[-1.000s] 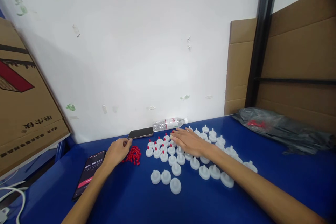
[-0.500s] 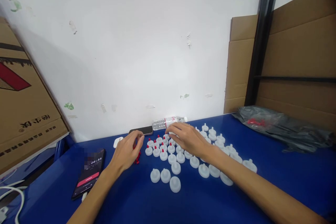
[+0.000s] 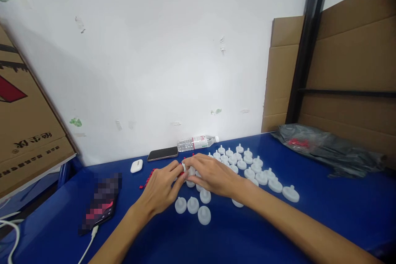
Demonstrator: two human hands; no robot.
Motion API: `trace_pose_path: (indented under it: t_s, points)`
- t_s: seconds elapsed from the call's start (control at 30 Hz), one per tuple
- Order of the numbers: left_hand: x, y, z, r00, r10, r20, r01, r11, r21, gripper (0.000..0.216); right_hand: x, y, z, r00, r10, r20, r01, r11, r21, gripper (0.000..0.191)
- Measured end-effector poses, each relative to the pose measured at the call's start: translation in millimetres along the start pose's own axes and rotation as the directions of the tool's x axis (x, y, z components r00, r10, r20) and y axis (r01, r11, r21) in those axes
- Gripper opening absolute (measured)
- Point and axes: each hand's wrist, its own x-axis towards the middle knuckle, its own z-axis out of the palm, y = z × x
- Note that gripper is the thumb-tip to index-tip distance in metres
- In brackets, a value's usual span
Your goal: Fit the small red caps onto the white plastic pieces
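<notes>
Above the clustered white nozzle caps (image 3: pixel 204 215), my two hands meet at the fingertips. My left hand (image 3: pixel 162 187) pinches a small red tip cap (image 3: pixel 182 170), partly hidden by the fingers. Curled around a white nozzle cap at the same spot is my right hand (image 3: pixel 213 174); its fingers cover most of that piece. More white nozzle caps stand spout-up under and behind the right hand, a few showing red tips. Loose red tip caps (image 3: pixel 148 178) lie in a small heap left of my left hand.
A water bottle (image 3: pixel 198 143) lies along the wall beside a dark phone (image 3: pixel 162 154) and a white earbud case (image 3: pixel 136 166). Another phone (image 3: pixel 100 204) with a cable is at left. A grey plastic bag (image 3: pixel 324 150) sits at right. Cardboard (image 3: pixel 34 132) leans at left.
My left hand has moved right from beside the red tip caps, and my right hand has shifted slightly left and down. Their fingertips now meet. The view has shifted slightly.
</notes>
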Motion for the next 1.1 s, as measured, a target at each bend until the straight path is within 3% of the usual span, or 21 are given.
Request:
trace_pose_path:
  t_s: [0.13, 0.27, 0.37, 0.47, 0.63, 0.77, 0.93, 1.03, 1.1]
  points:
    - [2, 2, 1, 1.000, 0.009, -0.024, -0.010, 0.998, -0.060, 0.031, 1, 7, 2, 0.999, -0.028, 0.044, 0.029, 0.999, -0.026, 0.012]
    - [7, 5, 6, 0.991, -0.119, -0.065, 0.106, 0.979, -0.174, 0.039, 3, 17, 8, 0.987, -0.158, -0.014, 0.154, 0.976, -0.153, 0.009]
    - [10, 6, 11, 0.977, -0.202, -0.072, 0.182, 0.958, -0.223, 0.043, 4, 20, 11, 0.979, -0.197, -0.053, 0.178, 0.952, -0.248, 0.012]
    - [8, 4, 15, 0.981, -0.176, -0.085, 0.168, 0.982, -0.088, 0.040, 3, 21, 13, 0.984, -0.171, -0.048, 0.149, 0.943, -0.297, 0.007]
    - [5, 0, 15, 0.997, 0.030, -0.073, -0.009, 0.962, 0.273, 0.022, -1, 26, 15, 0.976, -0.214, 0.032, 0.211, 0.910, -0.356, 0.012]
    - [8, 4, 10, 0.996, 0.058, -0.071, -0.032, 0.946, 0.323, 0.028, 0, 28, 14, 0.976, -0.219, 0.022, 0.214, 0.923, -0.321, 0.012]
    - [12, 9, 10, 0.978, -0.072, -0.198, 0.118, 0.966, 0.231, 0.036, 8, 20, 11, 0.966, -0.257, -0.032, 0.231, 0.910, -0.345, 0.014]
    - [12, 6, 9, 0.948, -0.223, -0.226, 0.233, 0.972, 0.020, 0.045, 7, 26, 5, 0.964, -0.264, -0.016, 0.236, 0.887, -0.398, 0.022]
    - [10, -1, 4, 0.921, -0.321, -0.220, 0.305, 0.946, -0.106, 0.050, 1, 40, -3, 0.981, -0.195, -0.014, 0.170, 0.887, -0.428, 0.030]
